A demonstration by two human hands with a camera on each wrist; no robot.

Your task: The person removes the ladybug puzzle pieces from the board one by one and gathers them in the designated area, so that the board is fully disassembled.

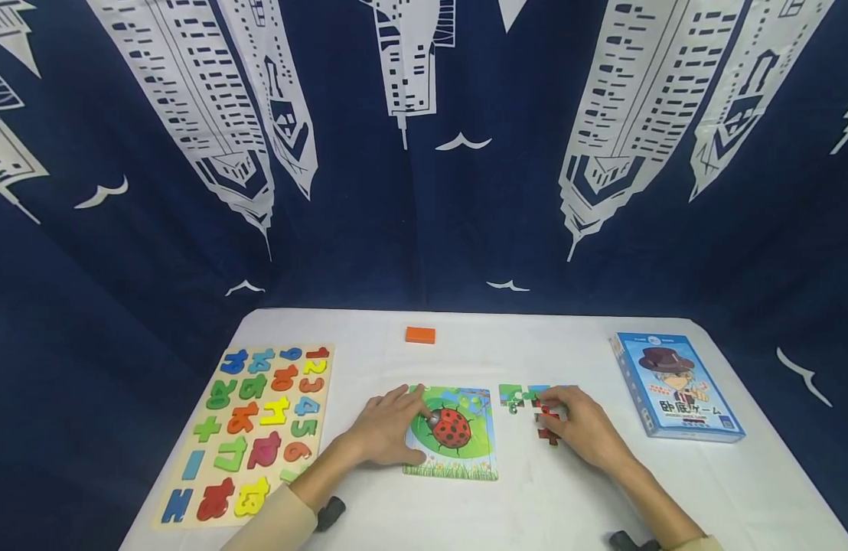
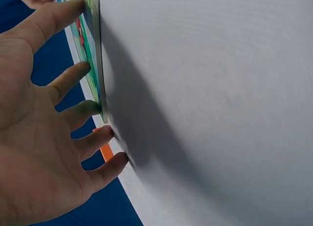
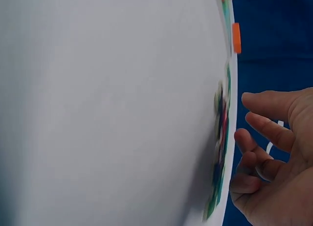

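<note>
A square ladybug puzzle board lies flat in front of the person. Against its left side rests the left hand, fingers spread; in the left wrist view, the thumb and nearer fingertips touch its edge and face. To the board's right lie several loose jigsaw pieces, green, blue and red, partly covered by the right hand. In the right wrist view, that right hand is over the pieces, blurred there, with a gap between thumb and bent fingers and nothing visible held.
On the left lies a wooden number board with colourful numerals. An orange block is near the far edge of the white table. A blue game box lies at the right. Behind hangs a navy curtain with white buildings.
</note>
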